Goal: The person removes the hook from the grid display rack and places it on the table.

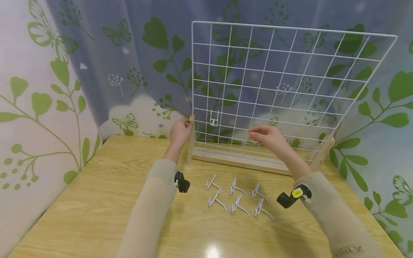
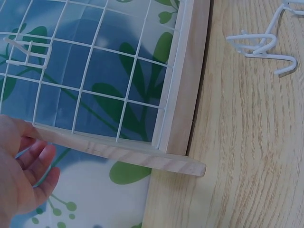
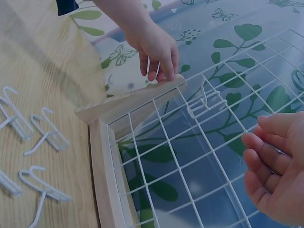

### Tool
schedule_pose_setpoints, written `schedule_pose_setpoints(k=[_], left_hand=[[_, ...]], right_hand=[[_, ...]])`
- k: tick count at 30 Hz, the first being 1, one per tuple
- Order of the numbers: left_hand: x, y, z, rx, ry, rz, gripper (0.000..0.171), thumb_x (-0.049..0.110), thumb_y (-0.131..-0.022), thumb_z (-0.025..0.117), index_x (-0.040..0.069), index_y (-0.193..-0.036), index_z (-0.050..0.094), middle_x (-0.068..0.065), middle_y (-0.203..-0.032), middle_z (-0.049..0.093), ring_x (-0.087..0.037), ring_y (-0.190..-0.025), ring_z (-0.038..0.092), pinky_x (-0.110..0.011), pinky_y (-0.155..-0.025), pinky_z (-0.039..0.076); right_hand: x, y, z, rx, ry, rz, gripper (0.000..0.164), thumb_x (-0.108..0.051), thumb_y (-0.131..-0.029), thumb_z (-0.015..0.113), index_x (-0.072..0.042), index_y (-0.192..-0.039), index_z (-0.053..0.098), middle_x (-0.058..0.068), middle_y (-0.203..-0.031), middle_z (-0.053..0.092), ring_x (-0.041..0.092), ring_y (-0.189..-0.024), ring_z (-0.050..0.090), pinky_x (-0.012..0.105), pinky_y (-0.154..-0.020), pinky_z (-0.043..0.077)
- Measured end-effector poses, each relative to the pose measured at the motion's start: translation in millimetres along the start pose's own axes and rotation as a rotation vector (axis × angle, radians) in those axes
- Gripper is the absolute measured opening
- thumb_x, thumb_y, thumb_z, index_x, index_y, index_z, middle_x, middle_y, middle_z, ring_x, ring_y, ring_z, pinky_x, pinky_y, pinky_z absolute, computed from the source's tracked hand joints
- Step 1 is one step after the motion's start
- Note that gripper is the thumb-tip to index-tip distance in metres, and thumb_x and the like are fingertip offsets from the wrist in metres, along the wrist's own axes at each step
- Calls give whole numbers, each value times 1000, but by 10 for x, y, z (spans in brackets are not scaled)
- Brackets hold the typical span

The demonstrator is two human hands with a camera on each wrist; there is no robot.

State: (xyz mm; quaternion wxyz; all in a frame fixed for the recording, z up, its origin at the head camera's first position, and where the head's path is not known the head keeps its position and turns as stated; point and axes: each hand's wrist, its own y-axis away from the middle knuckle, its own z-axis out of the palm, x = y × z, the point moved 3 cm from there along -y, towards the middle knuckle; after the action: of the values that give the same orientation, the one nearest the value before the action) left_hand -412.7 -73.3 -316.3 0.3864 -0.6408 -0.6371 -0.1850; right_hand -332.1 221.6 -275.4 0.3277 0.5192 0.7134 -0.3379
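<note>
A white wire grid panel (image 1: 271,77) stands upright in a wooden base (image 1: 242,163). My left hand (image 1: 181,132) is at the upper end of the left wooden side post (image 1: 191,143), pinching it between thumb and fingers. One white wire hook (image 1: 214,119) hangs on the grid's lower left, also visible as a hook (image 3: 206,100) in the right wrist view. In front of the grid, to the right of that hook, my right hand (image 1: 266,138) hovers with loosely bent fingers (image 3: 268,156) and nothing seen in them.
Several white hooks (image 1: 237,204) lie in two rows on the wooden table (image 1: 96,200), before the base. A second wooden side post (image 1: 322,152) supports the grid's right side. Behind it hangs a leaf-patterned curtain (image 1: 145,64).
</note>
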Motion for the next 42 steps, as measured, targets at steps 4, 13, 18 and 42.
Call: schedule_pose_setpoints(k=[4, 13, 18, 42], left_hand=[[2, 4, -2, 1, 3, 2, 30, 28, -94, 51, 11, -116, 62, -8, -102, 65, -25, -89, 60, -39, -73, 47], [4, 6, 4, 5, 5, 11, 30, 28, -94, 50, 10, -115, 63, -8, -102, 66, -26, -89, 61, -39, -73, 47], [0, 4, 10, -4, 18, 8, 30, 28, -94, 51, 10, -116, 63, -8, -103, 65, -26, -90, 61, -39, -74, 47], [0, 6, -5, -12, 0, 8, 30, 27, -95, 51, 9, -117, 62, -10, -102, 65, -26, -89, 60, -39, -73, 47]], right_hand=[[-109, -93, 59, 20, -15, -3, 37, -26, -93, 57, 0, -119, 57, 19, -110, 60, 29, -100, 54, 42, -87, 44], [-330, -317, 221, 92, -44, -46, 34, -22, -92, 58, 2, -116, 59, 11, -94, 62, 19, -84, 55, 27, -72, 46], [-391, -431, 308, 131, -81, -64, 32, -19, -91, 59, 3, -115, 60, 10, -98, 63, 18, -86, 56, 31, -73, 47], [-490, -854, 770, 157, -89, 19, 29, -19, -90, 60, -2, -114, 63, 14, -109, 63, 20, -87, 55, 38, -81, 48]])
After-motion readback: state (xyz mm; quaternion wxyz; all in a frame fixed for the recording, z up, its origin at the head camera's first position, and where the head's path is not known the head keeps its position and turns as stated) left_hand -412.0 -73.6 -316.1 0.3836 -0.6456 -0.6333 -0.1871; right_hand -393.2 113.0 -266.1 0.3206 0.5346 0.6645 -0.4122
